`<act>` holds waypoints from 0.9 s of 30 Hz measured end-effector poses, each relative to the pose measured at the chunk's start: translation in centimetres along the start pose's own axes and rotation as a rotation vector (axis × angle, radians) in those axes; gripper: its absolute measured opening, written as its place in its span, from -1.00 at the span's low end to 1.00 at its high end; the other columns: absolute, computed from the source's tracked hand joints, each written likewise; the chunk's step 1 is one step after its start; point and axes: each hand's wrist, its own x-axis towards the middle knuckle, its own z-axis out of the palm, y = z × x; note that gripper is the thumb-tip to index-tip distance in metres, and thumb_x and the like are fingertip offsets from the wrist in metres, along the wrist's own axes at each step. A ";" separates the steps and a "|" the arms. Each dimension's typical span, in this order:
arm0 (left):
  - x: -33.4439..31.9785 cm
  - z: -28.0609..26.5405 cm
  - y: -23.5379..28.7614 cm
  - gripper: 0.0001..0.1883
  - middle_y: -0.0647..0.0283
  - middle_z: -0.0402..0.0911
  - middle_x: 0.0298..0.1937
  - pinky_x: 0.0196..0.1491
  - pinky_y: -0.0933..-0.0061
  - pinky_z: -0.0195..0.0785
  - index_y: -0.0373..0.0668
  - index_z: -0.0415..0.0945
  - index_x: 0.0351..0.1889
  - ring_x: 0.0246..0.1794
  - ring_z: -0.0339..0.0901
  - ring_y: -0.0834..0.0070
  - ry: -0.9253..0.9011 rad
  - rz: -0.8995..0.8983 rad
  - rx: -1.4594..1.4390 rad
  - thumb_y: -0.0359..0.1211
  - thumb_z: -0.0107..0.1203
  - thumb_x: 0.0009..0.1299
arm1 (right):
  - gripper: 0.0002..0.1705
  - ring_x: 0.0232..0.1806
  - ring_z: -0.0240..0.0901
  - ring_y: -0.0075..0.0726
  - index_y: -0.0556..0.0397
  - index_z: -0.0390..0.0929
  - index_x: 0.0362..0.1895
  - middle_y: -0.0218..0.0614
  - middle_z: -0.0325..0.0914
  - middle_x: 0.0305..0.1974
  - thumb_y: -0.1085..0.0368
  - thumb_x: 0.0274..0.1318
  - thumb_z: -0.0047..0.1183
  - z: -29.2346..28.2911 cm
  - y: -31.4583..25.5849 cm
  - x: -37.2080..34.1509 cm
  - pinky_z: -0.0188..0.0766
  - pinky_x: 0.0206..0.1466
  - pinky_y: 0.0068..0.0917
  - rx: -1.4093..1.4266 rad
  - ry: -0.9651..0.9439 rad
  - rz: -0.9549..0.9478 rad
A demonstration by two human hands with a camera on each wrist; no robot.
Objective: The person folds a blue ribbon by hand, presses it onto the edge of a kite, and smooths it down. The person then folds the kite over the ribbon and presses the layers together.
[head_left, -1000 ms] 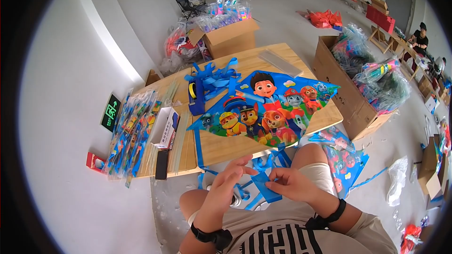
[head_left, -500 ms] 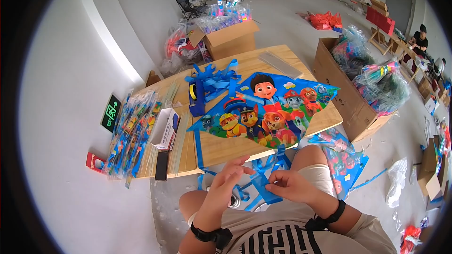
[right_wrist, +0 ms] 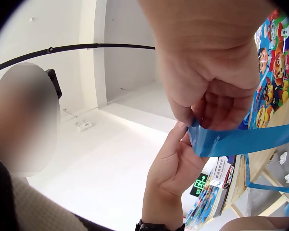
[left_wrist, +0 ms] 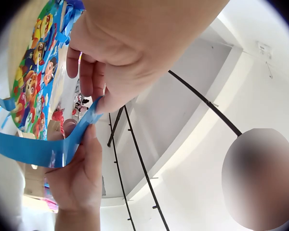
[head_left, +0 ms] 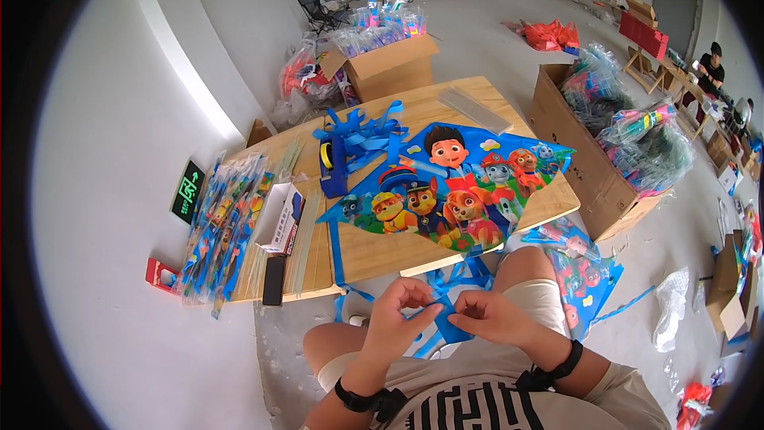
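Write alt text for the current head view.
A seated person's left hand and right hand pinch a blue strip over their lap. Before them, a wooden table bears a cartoon-printed sheet and tape dispenser; packed cardboard boxes stand nearby.

A glossy blue ribbon (right_wrist: pixel 250 141) hangs bent, pinched by both hands (head_left: pixel 394 318) (head_left: pixel 495 317).

The ribbon (head_left: pixel 452 325) is between the left hand (head_left: pixel 399 320) and right hand (head_left: pixel 493 317), before the table (head_left: pixel 370 260). On it, the tape dispenser (head_left: pixel 333 166) lies left of the kite (head_left: pixel 446 195), the carton (head_left: pixel 282 227) farther left, packets (head_left: pixel 225 231) leftmost. 1 box (head_left: pixel 390 70) stands behind the table, 1 crate (head_left: pixel 574 147) right.
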 end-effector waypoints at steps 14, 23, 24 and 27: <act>4.0 3.6 -5.7 -0.70 0.29 0.61 -0.19 -0.04 0.57 0.41 -0.23 0.53 0.05 -0.14 0.55 0.61 -0.076 -0.068 -0.100 -0.48 0.29 0.39 | -0.80 -0.50 0.27 -0.77 0.12 0.55 -0.31 -0.54 0.47 -0.49 0.29 0.28 0.26 -4.3 4.7 -1.2 0.19 -0.47 -0.64 -0.044 0.142 0.045; 13.3 7.8 -10.0 -0.86 0.22 0.66 -0.26 -0.15 0.39 0.45 -0.22 0.68 -0.23 -0.22 0.62 0.41 -0.116 0.136 0.360 -0.36 0.33 0.34 | -0.77 -0.42 0.30 -0.70 0.11 0.58 -0.28 -0.55 0.48 -0.46 0.21 0.31 0.25 -8.7 11.7 1.0 0.27 -0.37 -0.59 -0.087 0.427 0.170; 14.9 8.2 -11.1 -0.86 0.22 0.66 -0.29 -0.15 0.37 0.44 -0.22 0.69 -0.25 -0.24 0.62 0.39 -0.106 0.199 0.383 -0.36 0.34 0.32 | -0.76 -0.42 0.30 -0.70 0.12 0.58 -0.29 -0.56 0.48 -0.46 0.19 0.31 0.24 -9.3 13.1 1.9 0.27 -0.35 -0.59 0.019 0.523 0.150; 18.5 9.5 -13.0 -0.87 0.22 0.67 -0.32 -0.14 0.34 0.44 -0.22 0.70 -0.30 -0.26 0.61 0.36 -0.121 0.252 0.417 -0.36 0.35 0.29 | -0.71 -0.41 0.29 -0.69 0.14 0.59 -0.28 -0.58 0.48 -0.44 0.15 0.33 0.23 -10.7 15.7 3.6 0.27 -0.33 -0.59 0.179 0.690 0.163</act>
